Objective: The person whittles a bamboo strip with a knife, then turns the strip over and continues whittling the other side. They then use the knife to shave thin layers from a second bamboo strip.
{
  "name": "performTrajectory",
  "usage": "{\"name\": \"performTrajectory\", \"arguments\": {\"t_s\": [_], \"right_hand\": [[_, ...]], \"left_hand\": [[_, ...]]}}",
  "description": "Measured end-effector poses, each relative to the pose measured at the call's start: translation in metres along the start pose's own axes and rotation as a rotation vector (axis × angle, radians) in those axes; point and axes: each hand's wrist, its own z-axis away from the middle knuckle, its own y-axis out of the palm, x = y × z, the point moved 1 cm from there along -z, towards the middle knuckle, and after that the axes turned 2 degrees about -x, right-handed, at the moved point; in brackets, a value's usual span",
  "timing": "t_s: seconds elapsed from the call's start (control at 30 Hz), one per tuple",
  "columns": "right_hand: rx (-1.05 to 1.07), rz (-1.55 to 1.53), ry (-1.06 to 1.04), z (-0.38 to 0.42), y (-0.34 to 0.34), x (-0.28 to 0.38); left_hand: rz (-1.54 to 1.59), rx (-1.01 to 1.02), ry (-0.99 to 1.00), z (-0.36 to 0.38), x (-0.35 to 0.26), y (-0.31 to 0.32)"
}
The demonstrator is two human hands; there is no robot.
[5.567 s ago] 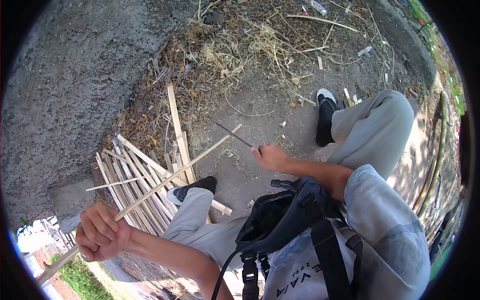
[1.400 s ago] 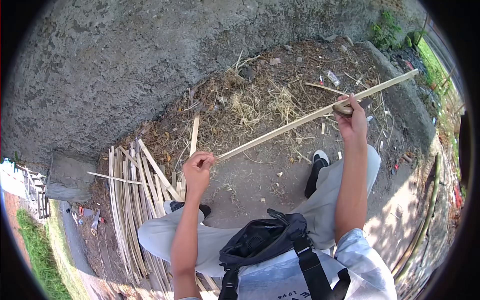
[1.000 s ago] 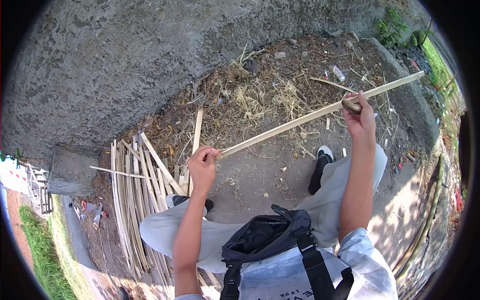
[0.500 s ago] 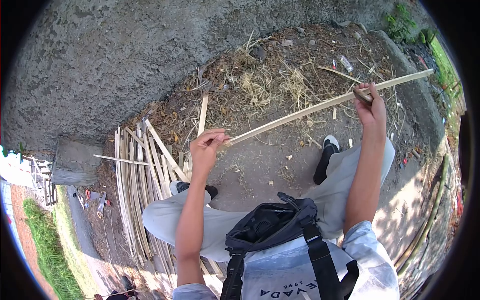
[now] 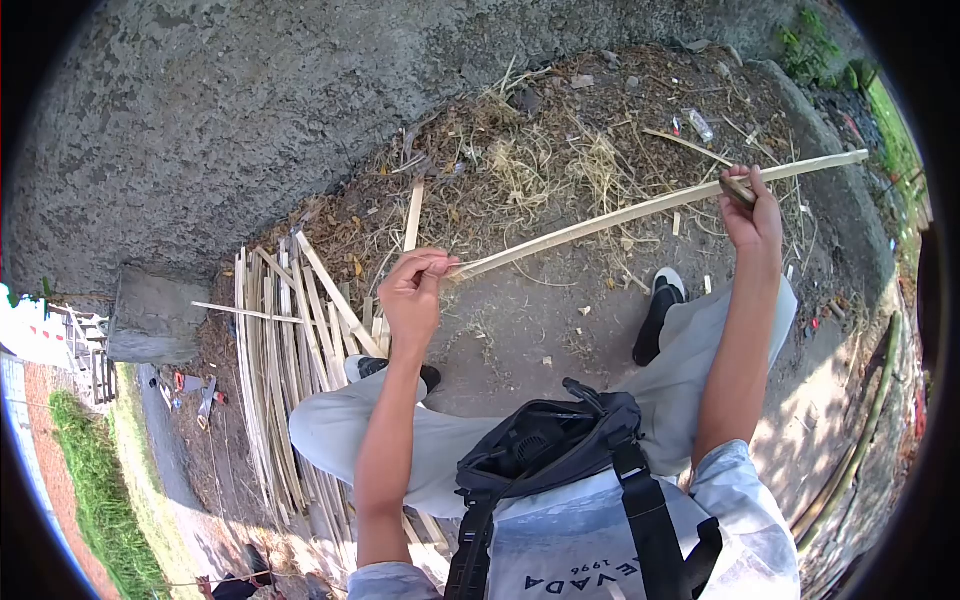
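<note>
A long, pale bamboo strip [image 5: 600, 223] stretches across in front of me, its right end slightly higher in view. My left hand [image 5: 412, 290] is closed in a pinch at the strip's left end, where it narrows to thin slivers. Farther along, my right hand [image 5: 752, 218] wraps round a brown wooden handle [image 5: 738, 193], which lies against the strip. Any blade on that handle is hidden from view. The strip's far end sticks out beyond my right hand.
Many split strips [image 5: 285, 380] lie piled to my left, by my foot. Curly shavings [image 5: 525, 175] and dry leaves cover the ground ahead, below a rough concrete wall [image 5: 250, 110]. Scissors [image 5: 207, 402] lie at far left. Green poles [image 5: 868, 430] rest at right.
Both hands and the strip stay almost in place. The whole view has shifted slightly, and my right hand sits a little farther right along with the handle.
</note>
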Motion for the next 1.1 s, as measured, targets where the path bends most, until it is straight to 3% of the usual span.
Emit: {"name": "performTrajectory", "arguments": {"t_s": [0.13,0.23,0.53,0.83,1.1], "right_hand": [[-0.002,-0.023,0.014,-0.005,-0.004,0.0],[-0.009,-0.005,0.001,-0.002,-0.005,0.001],[0.015,-0.003,0.018,-0.008,-0.008,0.001],[0.018,0.002,0.037,-0.007,-0.005,-0.002],[0.009,0.009,0.022,-0.013,-0.01,-0.001]], "left_hand": [[0.137,0.089,-0.095,0.002,-0.003,-0.001],[-0.033,0.155,-0.142,0.003,-0.007,-0.007],[0.211,0.112,-0.289,0.004,-0.001,-0.008],[0.215,0.041,-0.276,0.004,0.013,-0.006],[0.592,-0.029,-0.282,-0.003,0.024,-0.022]]}}
